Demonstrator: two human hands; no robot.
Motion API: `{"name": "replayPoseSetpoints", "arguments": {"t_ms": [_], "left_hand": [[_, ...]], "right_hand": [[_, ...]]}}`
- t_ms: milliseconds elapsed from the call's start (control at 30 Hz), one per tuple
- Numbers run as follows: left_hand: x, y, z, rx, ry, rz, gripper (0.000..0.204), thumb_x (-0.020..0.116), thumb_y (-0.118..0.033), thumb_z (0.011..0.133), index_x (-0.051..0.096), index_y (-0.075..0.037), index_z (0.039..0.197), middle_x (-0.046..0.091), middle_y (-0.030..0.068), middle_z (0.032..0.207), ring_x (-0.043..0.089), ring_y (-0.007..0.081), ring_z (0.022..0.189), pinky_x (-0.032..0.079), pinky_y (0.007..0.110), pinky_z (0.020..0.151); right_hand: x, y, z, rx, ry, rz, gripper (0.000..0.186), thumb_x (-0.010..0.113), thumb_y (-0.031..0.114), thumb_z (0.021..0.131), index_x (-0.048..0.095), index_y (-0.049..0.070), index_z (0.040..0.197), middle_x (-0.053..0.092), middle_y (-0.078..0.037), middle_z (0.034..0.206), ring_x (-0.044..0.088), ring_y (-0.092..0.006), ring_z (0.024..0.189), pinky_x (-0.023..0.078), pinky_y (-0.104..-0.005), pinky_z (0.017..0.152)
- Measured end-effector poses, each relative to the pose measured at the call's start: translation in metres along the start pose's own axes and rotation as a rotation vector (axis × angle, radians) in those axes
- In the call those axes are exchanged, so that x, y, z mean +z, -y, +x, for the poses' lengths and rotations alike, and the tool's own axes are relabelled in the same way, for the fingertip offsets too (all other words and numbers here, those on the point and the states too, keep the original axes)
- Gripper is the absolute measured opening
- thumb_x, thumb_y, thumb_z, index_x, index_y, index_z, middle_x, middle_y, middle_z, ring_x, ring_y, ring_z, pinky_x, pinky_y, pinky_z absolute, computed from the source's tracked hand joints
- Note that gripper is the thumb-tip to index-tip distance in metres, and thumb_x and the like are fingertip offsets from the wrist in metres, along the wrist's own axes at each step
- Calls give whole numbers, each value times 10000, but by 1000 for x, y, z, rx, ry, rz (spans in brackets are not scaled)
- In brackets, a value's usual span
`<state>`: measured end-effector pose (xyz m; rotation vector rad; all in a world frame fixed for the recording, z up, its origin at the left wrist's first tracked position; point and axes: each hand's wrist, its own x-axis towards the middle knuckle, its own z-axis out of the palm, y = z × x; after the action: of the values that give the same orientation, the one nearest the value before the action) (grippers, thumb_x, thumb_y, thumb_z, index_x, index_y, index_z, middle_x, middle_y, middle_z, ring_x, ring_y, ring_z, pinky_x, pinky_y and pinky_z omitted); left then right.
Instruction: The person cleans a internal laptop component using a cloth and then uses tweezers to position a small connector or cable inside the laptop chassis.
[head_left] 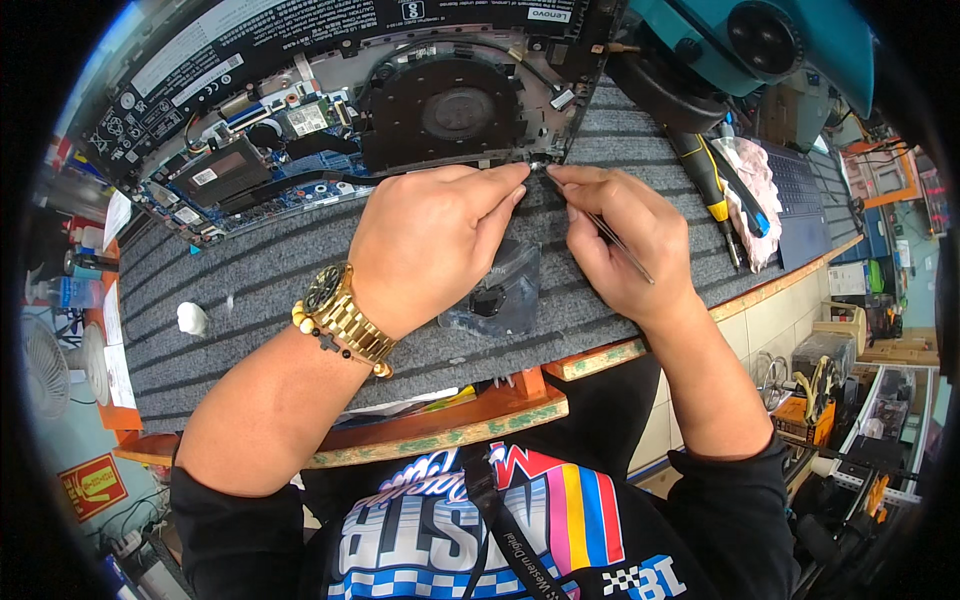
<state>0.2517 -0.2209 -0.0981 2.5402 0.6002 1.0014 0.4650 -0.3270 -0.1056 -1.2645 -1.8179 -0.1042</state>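
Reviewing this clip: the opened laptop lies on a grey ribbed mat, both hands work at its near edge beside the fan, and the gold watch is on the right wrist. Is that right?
Not quite. The head view shows the gold watch on the left wrist, not the right. The rest holds: the opened laptop lies on the grey ribbed mat, and the left hand and right hand meet at its near edge beside the fan.

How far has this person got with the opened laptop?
Done: the laptop lies open with its bottom cover off, so the round fan and circuit boards show. In hand: the left hand steadies a spot at the near edge beside the fan, while the right hand works there with thin tweezers. Left: the inside is still uncovered, and a small bagged part waits on the grey mat.
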Motion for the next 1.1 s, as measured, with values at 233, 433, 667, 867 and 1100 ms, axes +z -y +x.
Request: {"name": "replayPoseSetpoints", "arguments": {"t_ms": [233, 433, 667, 867, 1100], "left_hand": [[0, -1, 1, -15, 20, -1, 212, 803, -77, 1004, 855, -58, 1209, 806, 173, 893, 782, 341, 766, 613, 411, 693], [1, -1, 1, -16, 26, -26, 214, 787, -61, 1003, 852, -51, 1207, 797, 178, 878, 774, 350, 756, 607, 421, 687], [2, 2, 2, -6, -12, -46, 191, 798, -70, 1002, 861, -48, 1181, 814, 197, 932, 789, 355, 784, 622, 412, 714], [-1, 0, 2, -35, 8, -31, 175, 797, -88, 1011, 862, -47, 1168, 830, 185, 977, 795, 347, 792, 625, 401, 719], [-2, 1, 2, -20, 12, -15, 170, 791, -97, 1016, 855, -38, 1162, 837, 178, 1004, 799, 335, 813, 627, 393, 730]], "right_hand": [[-2, -1, 0, 39, 18, 58, 167, 759, -98, 847, 693, -37, 988, 802, -221, 1051, 805, -395, 939, 651, -423, 792], [-3, -6, 0, 17, 31, 69, 167, 746, -98, 855, 691, -39, 1001, 801, -213, 1055, 802, -392, 925, 648, -420, 786], [2, -5, -3, 53, 2, 66, 159, 741, -93, 866, 696, -46, 1011, 814, -217, 1078, 806, -383, 909, 657, -408, 800], [1, -4, -6, 142, -39, 132, 169, 742, -94, 865, 711, -51, 1025, 825, -206, 1090, 812, -361, 910, 657, -396, 811], [1, -5, -3, 55, -16, 89, 161, 754, -91, 868, 717, -43, 1017, 829, -192, 1090, 810, -348, 902, 653, -404, 800]]}}
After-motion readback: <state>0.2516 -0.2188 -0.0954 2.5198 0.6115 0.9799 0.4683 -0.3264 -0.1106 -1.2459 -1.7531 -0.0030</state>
